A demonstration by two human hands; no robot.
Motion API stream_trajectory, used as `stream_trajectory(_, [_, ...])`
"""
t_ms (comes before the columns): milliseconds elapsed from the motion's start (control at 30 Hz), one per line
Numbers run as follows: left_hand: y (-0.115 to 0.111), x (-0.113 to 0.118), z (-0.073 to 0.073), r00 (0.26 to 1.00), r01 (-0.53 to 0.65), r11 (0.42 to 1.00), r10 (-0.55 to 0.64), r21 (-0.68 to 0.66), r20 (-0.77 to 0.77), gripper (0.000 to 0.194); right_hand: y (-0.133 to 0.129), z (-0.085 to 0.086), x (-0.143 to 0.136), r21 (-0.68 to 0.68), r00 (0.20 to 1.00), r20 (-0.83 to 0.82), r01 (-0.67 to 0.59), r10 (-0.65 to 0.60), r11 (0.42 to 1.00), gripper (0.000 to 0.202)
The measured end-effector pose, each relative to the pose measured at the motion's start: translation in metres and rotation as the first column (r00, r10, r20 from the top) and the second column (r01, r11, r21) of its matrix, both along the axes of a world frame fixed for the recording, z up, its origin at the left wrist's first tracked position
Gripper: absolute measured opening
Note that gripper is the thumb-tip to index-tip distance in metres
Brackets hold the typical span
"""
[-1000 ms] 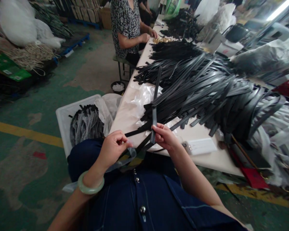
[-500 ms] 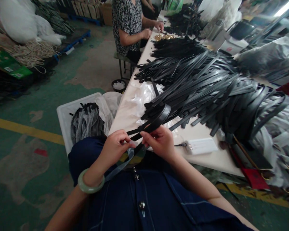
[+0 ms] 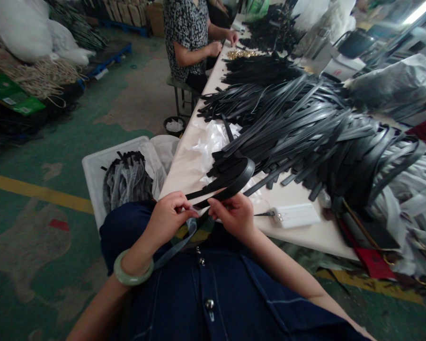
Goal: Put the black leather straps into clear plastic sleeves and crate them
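My left hand [image 3: 169,214], closed in a pinch, holds a translucent plastic strip [image 3: 190,231] that trails down toward my lap. My right hand [image 3: 235,214] is closed around a black strap [image 3: 239,182], which bends in a loop above the fingers. One end of this strap reaches the left fingertips; whether those fingers grip it too is hard to see. Just beyond both hands, a large heap of flat black straps [image 3: 284,128] covers much of the table [image 3: 177,177]. Crumpled clear plastic pieces [image 3: 213,142] lie by the heap's near-left edge.
A white bin [image 3: 92,175] with wrapped black straps stands left of the table. A white power bank [image 3: 296,215] with a cable lies near the table's front edge. Farther along, a co-worker [image 3: 186,42] sits by small gold-coloured pieces [image 3: 242,54]. Wrapped straps [image 3: 408,213] pile up at right.
The looped strap has shifted slightly right and turned, showing more of its broad face. My right hand has moved a little down and left; the left hand stays nearly in place.
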State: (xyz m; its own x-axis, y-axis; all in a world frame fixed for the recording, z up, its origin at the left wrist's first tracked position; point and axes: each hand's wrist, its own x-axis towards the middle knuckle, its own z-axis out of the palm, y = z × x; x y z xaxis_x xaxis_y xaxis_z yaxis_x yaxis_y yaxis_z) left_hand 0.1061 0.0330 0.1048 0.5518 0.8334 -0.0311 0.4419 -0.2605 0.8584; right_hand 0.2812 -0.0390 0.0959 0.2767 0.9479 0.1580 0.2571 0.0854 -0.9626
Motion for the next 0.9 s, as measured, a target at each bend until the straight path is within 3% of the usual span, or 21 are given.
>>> stream_trajectory(100, [0.0,0.0,-0.001,1.0,0.014,0.999,-0.013,-0.03,0.027,0.016,-0.001,0.002,0.0,0.006,0.994,0.108,0.015,-0.016,1.0,0.024])
stream_trajectory(200, [-0.002,0.001,-0.002,0.994,0.049,0.996,-0.042,-0.072,0.1,0.011,0.0,0.0,-0.001,-0.013,0.988,0.132,-0.078,0.079,0.997,0.024])
stream_trajectory(267, [-0.003,0.003,-0.003,0.989,0.069,0.993,-0.056,-0.095,0.138,0.012,0.003,-0.003,0.001,-0.067,0.976,0.033,-0.211,0.213,0.975,0.023])
stream_trajectory(333, [-0.006,0.004,-0.004,0.988,0.079,0.989,-0.061,-0.122,0.142,0.013,0.008,-0.005,0.005,-0.117,0.941,-0.178,-0.311,0.288,0.943,0.032])
stream_trajectory(400, [-0.007,0.005,-0.005,0.99,0.076,0.987,-0.057,-0.143,0.131,0.014,0.014,-0.006,0.009,-0.131,0.89,-0.404,-0.284,0.21,0.95,0.043])
stream_trajectory(467, [-0.009,0.007,-0.006,0.99,0.078,0.984,-0.058,-0.159,0.131,0.015,0.018,-0.007,0.011,-0.126,0.853,-0.512,-0.192,0.102,0.973,0.043])
stream_trajectory(533, [-0.009,0.008,-0.007,0.984,0.078,0.979,-0.045,-0.189,0.174,0.017,0.015,-0.01,0.007,-0.114,0.871,-0.482,-0.169,0.094,0.979,0.039])
stream_trajectory(667, [-0.01,0.007,-0.007,0.968,0.053,0.96,0.018,-0.275,0.249,0.016,0.001,-0.019,-0.009,-0.069,0.91,-0.317,-0.303,0.267,0.951,0.036])
stream_trajectory(733, [-0.01,0.002,-0.007,0.974,0.044,0.959,0.021,-0.279,0.225,0.017,0.0,-0.023,-0.012,-0.07,0.887,-0.343,-0.352,0.309,0.933,0.038])
stream_trajectory(833, [-0.01,-0.008,-0.007,0.986,0.058,0.968,-0.017,-0.246,0.168,0.025,0.007,-0.024,-0.007,-0.087,0.824,-0.541,-0.253,0.167,0.964,0.044])
stream_trajectory(900, [-0.011,-0.014,-0.007,0.99,0.049,0.975,-0.018,-0.216,0.142,0.027,0.01,-0.022,-0.006,-0.076,0.809,-0.58,-0.175,0.099,0.982,0.044])
